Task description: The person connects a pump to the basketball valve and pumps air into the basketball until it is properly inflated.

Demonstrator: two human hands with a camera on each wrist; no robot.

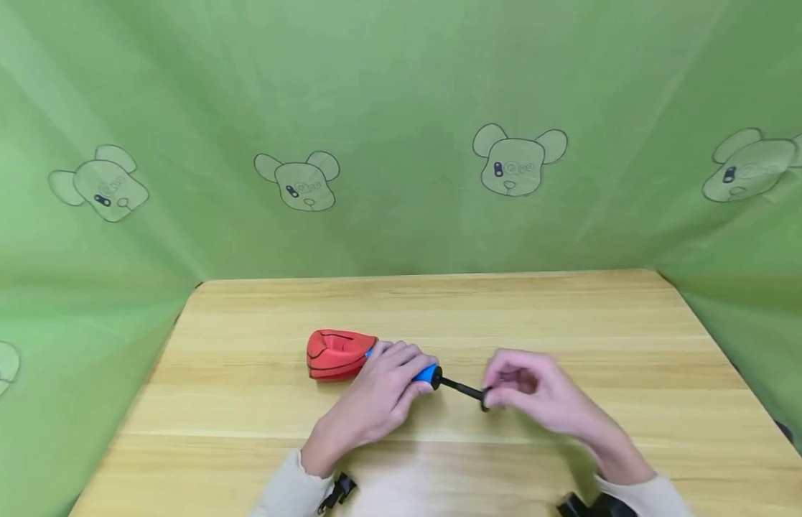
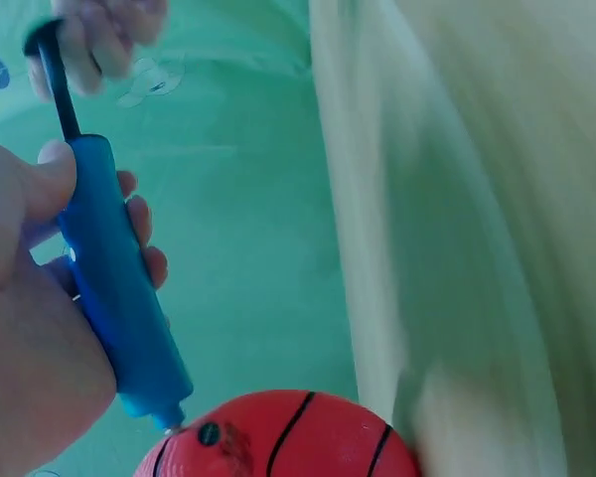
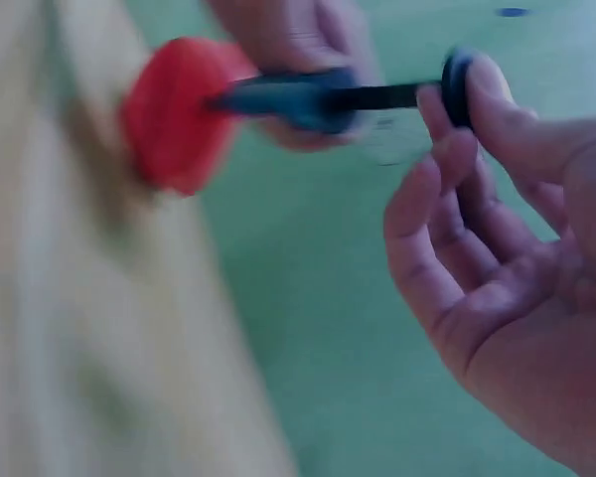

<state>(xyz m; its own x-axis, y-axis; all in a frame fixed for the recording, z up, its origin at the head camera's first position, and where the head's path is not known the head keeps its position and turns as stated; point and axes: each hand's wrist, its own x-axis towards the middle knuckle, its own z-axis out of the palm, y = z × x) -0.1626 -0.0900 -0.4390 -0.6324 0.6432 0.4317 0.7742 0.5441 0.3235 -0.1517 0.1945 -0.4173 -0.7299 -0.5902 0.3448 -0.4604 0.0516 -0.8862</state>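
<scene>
My left hand grips the blue barrel of a hand pump, fingers wrapped around it. The pump's nozzle end meets a red ball with black lines, which is dented and partly deflated. In the left wrist view a dark round spot shows on the ball close to the nozzle tip. A black rod extends from the barrel's other end to a flat black handle. My right hand pinches that handle between thumb and fingertips, its other fingers loosely bent.
The ball rests on a light wooden table. Green cloth with bear-head drawings hangs behind the table and along its sides. Black straps sit at both wrists.
</scene>
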